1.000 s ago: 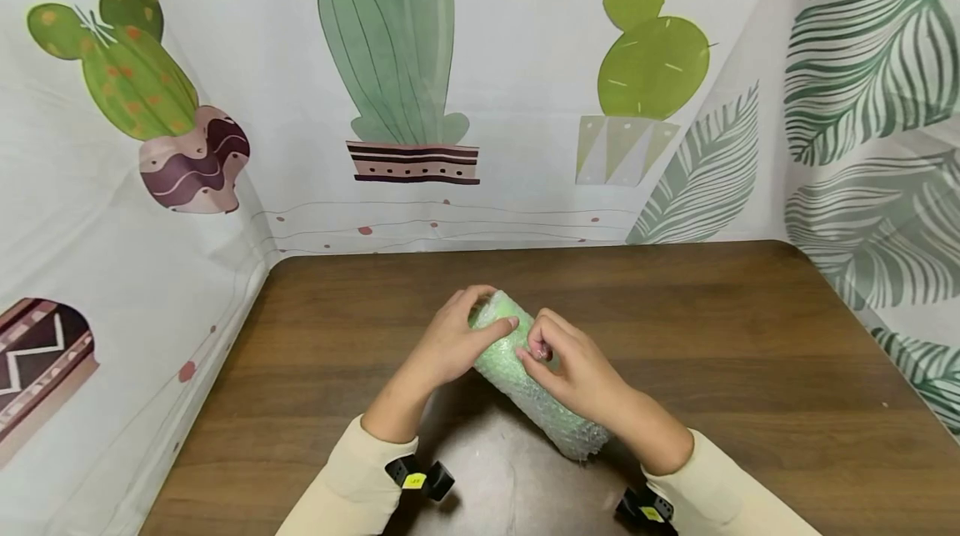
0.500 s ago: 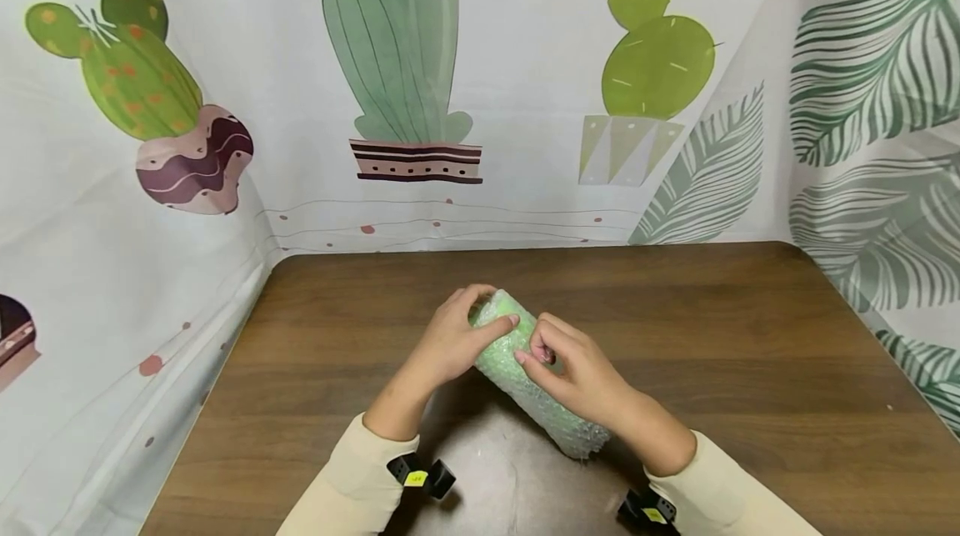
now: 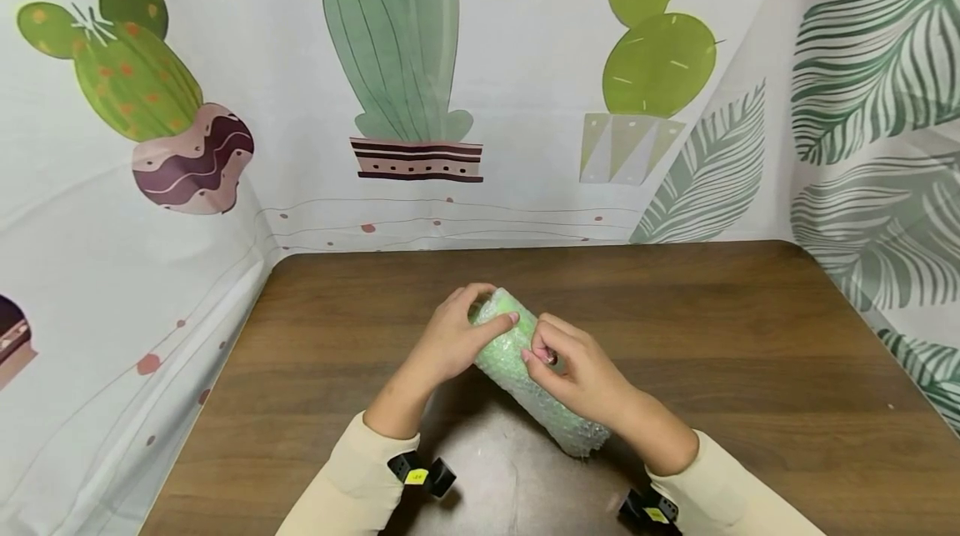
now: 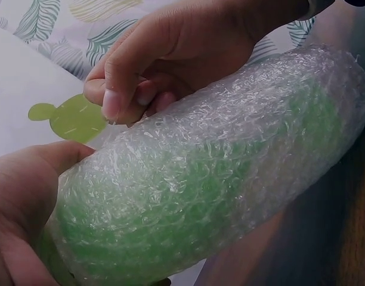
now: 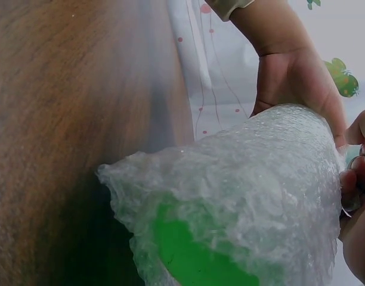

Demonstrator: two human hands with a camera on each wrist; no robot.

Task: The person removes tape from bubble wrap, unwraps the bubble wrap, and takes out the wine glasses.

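A long, rounded green object wrapped in bubble wrap [image 3: 517, 378] lies slanted in the middle of the table, its far end toward the left. The left hand [image 3: 456, 344] grips that far end, thumb across the top and the other fingers round the far side. Over the upper side, the right hand [image 3: 573, 369] has its fingers curled and pinches the bubble wrap [image 4: 200, 173] between thumb and forefinger. Green shows through the clear layers, and in the right wrist view a bright green end appears inside the loose wrap [image 5: 230, 161]. What exactly is wrapped is hidden.
The brown wooden table [image 3: 720, 336] reaches back to a white cloth backdrop [image 3: 525, 102] printed with cacti and leaves. Black wrist cameras sit on both cream sleeves [image 3: 352, 478], close over the table's near part.
The right hand's fingertips have shifted very slightly to the right along the wrap. The left hand and the wrapped object have stayed in place. The head view has shifted slightly.
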